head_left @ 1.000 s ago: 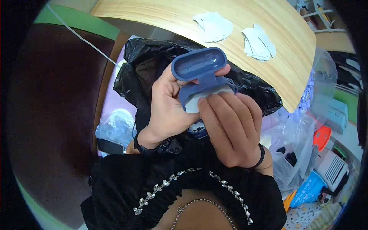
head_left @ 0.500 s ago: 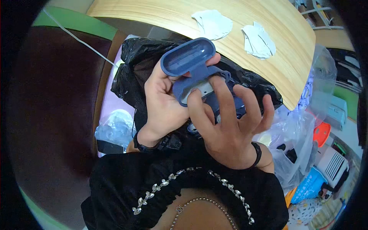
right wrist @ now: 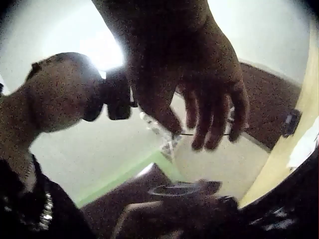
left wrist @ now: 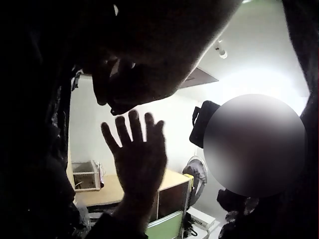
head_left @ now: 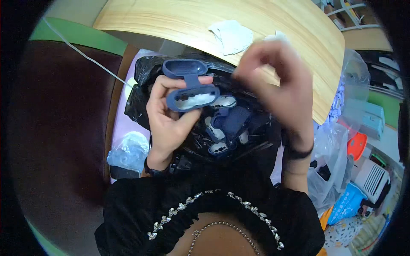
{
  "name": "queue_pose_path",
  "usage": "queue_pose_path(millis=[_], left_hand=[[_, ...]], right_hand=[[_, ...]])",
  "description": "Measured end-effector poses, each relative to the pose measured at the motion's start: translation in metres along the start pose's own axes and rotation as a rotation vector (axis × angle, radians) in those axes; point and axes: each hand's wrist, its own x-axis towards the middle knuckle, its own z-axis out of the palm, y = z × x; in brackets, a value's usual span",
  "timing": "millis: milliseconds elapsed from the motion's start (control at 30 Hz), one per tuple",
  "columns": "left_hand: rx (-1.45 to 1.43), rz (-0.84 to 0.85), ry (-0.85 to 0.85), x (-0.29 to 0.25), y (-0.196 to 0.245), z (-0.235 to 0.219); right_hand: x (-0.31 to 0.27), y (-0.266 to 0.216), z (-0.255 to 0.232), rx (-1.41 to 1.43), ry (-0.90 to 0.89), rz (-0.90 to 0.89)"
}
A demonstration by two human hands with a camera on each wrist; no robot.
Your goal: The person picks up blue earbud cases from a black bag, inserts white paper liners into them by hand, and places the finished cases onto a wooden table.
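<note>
My left hand (head_left: 164,123) grips a dark blue silicone earphone case cover (head_left: 193,100) with its lid flipped up. White material with dark gaps shows inside its lower half. Raised over the table edge, my right hand (head_left: 282,81) is blurred and partly covers a stack of white paper pieces (head_left: 278,36). In the left wrist view that right hand (left wrist: 139,154) has its fingers spread; in the right wrist view its fingers hang loosely. Several more blue covers (head_left: 237,121) with white inside lie in a black plastic bag (head_left: 143,102) on my lap.
Another stack of white paper pieces (head_left: 230,37) lies on the wooden table (head_left: 166,17). A dark brown chair (head_left: 68,128) stands at the left, with a white cable (head_left: 85,45) across it. Clear plastic bags (head_left: 329,149) and a red-orange item (head_left: 357,146) crowd the right.
My right hand has left the cover, where its fingers pressed on the white material, and risen toward the table. The left hand has shifted left and down with the cover, exposing the other covers.
</note>
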Motion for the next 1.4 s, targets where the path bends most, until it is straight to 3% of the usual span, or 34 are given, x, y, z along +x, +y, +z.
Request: queue_pose_path(millis=[67,133,233,367,500,600,633,733,767,800,833,900,967,1033,1100,1133,1233,1300,1367,1400], left_hand=[[-0.026,-0.102,0.003,-0.001,0.007,0.000],[0.016,-0.174,-0.016,0.000,0.010,-0.001],[-0.106,-0.195,-0.056,-0.001,0.008,-0.002],[-0.237,-0.161,-0.107,0.003,0.006,-0.007],[-0.245,-0.286,0.040,0.009,0.010,0.004],[-0.487,-0.350,-0.186,0.015,0.004,-0.012],[-0.413,-0.376,-0.079,0.015,0.009,-0.003],[-0.648,-0.516,-0.123,0.018,0.007,-0.008],[-0.647,-0.585,-0.052,0.018,0.009,-0.005],[-0.707,-0.613,-0.104,0.019,0.007,-0.008],[-0.768,-0.638,-0.158,0.022,0.003,-0.010],[-0.780,-0.696,-0.189,0.021,0.006,-0.008],[-0.699,-0.717,-0.156,0.020,0.005,-0.005],[-0.594,-0.698,-0.139,0.018,0.003,0.001],[-0.434,-0.596,-0.147,0.014,0.004,0.008],[-0.502,-0.637,-0.180,0.015,0.002,0.007],[-0.710,-0.740,-0.268,0.016,-0.006,0.001],[-0.736,-0.787,-0.214,0.015,-0.005,0.005],[-0.621,-0.853,-0.052,0.016,0.001,0.017],[-0.598,-0.824,-0.108,0.015,0.000,0.015]], right_hand=[[0.037,0.032,0.009,-0.173,0.373,0.064],[0.056,0.071,0.017,-0.631,0.203,-0.036],[0.062,0.082,0.027,-0.920,0.052,0.039],[0.060,0.074,0.026,-0.923,0.015,0.046],[0.059,0.073,0.024,-0.952,0.006,-0.030],[0.062,0.074,0.020,-0.922,0.001,0.007],[0.063,0.073,0.018,-0.906,-0.002,0.039],[0.058,0.064,0.004,-0.600,0.095,0.128],[0.053,0.054,-0.002,-0.520,0.154,0.125],[0.047,0.038,-0.004,-0.394,0.268,0.080],[0.038,0.025,-0.002,-0.375,0.404,-0.078],[0.015,-0.009,0.006,-0.652,0.467,-0.471],[-0.013,-0.033,0.008,-0.729,0.069,-0.538],[-0.024,-0.042,0.011,-0.727,-0.198,-0.525],[-0.041,-0.019,0.022,-0.791,-0.115,-0.756],[-0.047,-0.011,0.026,-0.820,-0.072,-0.872],[-0.052,-0.011,0.026,-0.781,-0.111,-0.789],[-0.052,-0.014,0.026,-0.765,-0.147,-0.732],[-0.052,-0.019,0.028,-0.772,-0.178,-0.689],[-0.051,-0.019,0.027,-0.760,-0.180,-0.700]])
